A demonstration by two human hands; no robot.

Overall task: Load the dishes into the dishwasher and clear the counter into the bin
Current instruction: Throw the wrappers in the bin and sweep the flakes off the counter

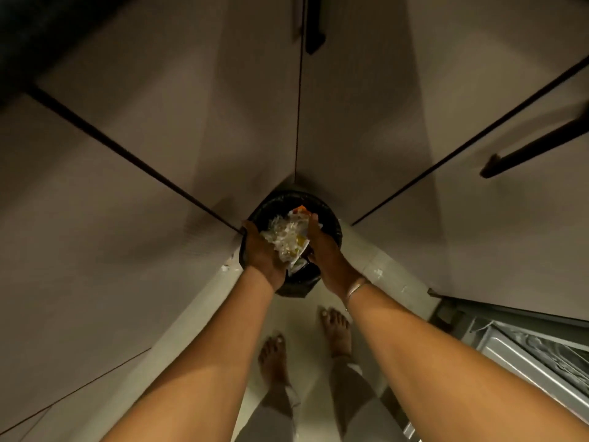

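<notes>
A round bin (pixel 331 221) lined with a black bag stands on the floor in the corner between two cabinet walls. Both of my hands are held over its mouth. Between them sits a heap of pale shredded food scraps on crumpled white wrappers (pixel 288 237), with an orange scrap at the far edge. My left hand (pixel 263 253) cups the heap from the left, fingers curled under it. My right hand (pixel 322 247) holds the right side, fingers curled over the wrapper edge. Much of the bin's inside is hidden by the heap and my hands.
Tall beige cabinet doors (pixel 159 138) close in on the left and back, with black bar handles (pixel 314 33). An open dishwasher (pixel 535 355) with a grey door juts out at lower right. Small scraps (pixel 225 267) lie on the pale floor (pixel 296 317) by the bin. My bare feet (pixel 334 330) stand behind it.
</notes>
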